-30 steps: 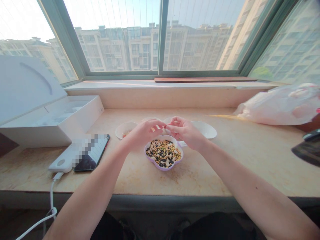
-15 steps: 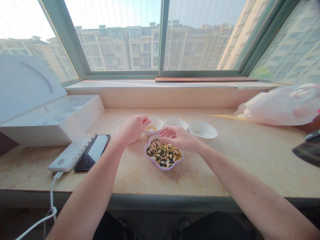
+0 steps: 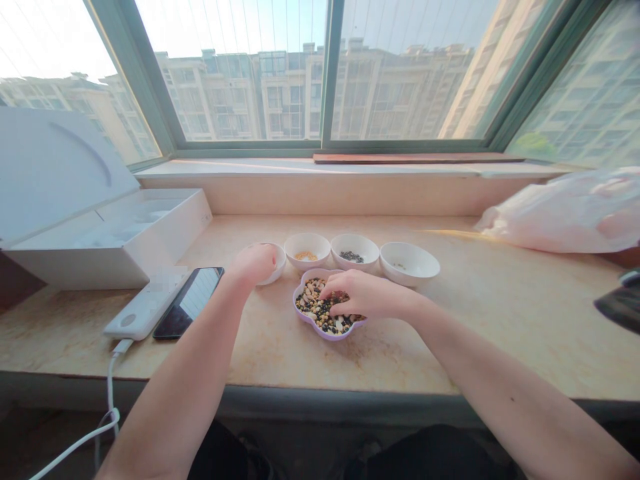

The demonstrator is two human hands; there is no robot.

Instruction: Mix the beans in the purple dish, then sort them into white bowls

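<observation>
On a stone windowsill [image 3: 400,347], the right hand [image 3: 367,297] sits with curled fingers among mixed beans [image 3: 313,308] in a lilac scalloped dish [image 3: 300,315]; whether it grips any is hidden. At the dish's 9 o'clock, the left hand [image 3: 254,263] lies curled over a small white bowl [image 3: 275,273], its hold unclear. Three white bowls [image 3: 356,241] stand at 12 o'clock.

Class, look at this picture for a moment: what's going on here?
A person is working with both hands at a stone windowsill. The right hand is down in a purple flower-shaped dish of mixed beans, its fingers among them. The left hand is at a small white bowl, hiding what is inside. Behind the dish stand a bowl of yellow grains, a bowl of black beans, and a wider bowl with a few pale seeds.
</observation>
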